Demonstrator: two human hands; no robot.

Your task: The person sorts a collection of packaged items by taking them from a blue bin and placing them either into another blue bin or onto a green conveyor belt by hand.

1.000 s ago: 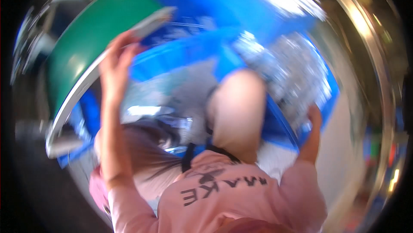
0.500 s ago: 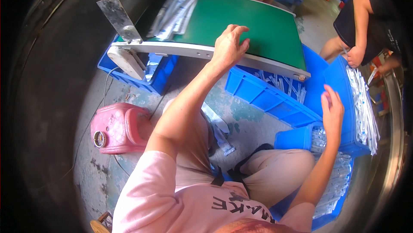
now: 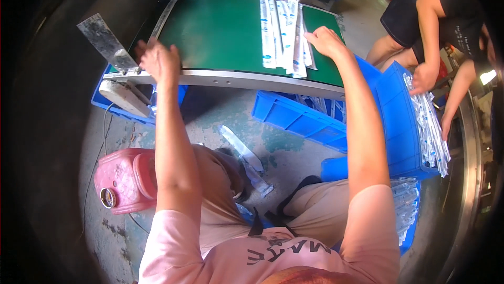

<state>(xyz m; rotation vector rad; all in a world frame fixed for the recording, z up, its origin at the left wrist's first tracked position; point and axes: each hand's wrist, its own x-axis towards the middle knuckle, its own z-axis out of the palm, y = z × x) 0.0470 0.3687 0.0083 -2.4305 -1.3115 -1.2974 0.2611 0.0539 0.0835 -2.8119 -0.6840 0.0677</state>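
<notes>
Blurred, its fingers apart, the left hand (image 3: 159, 59) hung at the left end of a conveyor (image 3: 215, 27). Toward the opposite end, the right hand (image 3: 324, 40) was half curled; whether it gripped anything could not be told.

Below spread a rough concrete floor (image 3: 286, 142), grey with worn patches of green. Above it, the conveyor carried a smooth, broad green belt, edged on the near side by a pale metal rail (image 3: 252, 76). To the right rose a tall crate (image 3: 391, 121) of hard blue plastic, stacked at its far side with long, thin wrapped pieces (image 3: 428, 126), where a co-worker (image 3: 457, 21) in black had both hands. Partly beneath the rail sat a ribbed blue crate (image 3: 294, 118) holding more slim pieces. On the person's left was a boxy pink plastic object (image 3: 123, 176), scuffed, with rounded, moulded edges.

Across the belt lay a bunch of packets (image 3: 286, 37), long, narrow and glossy white with blue marks, a few slightly askew. A flat, stained metal plate (image 3: 107, 42) leaned at the conveyor's left end. Two pale, shiny strips (image 3: 241, 147) lay on the floor before the person's knees.

The bunch was just left of the right hand's fingertips and well to the right of the left hand.
</notes>
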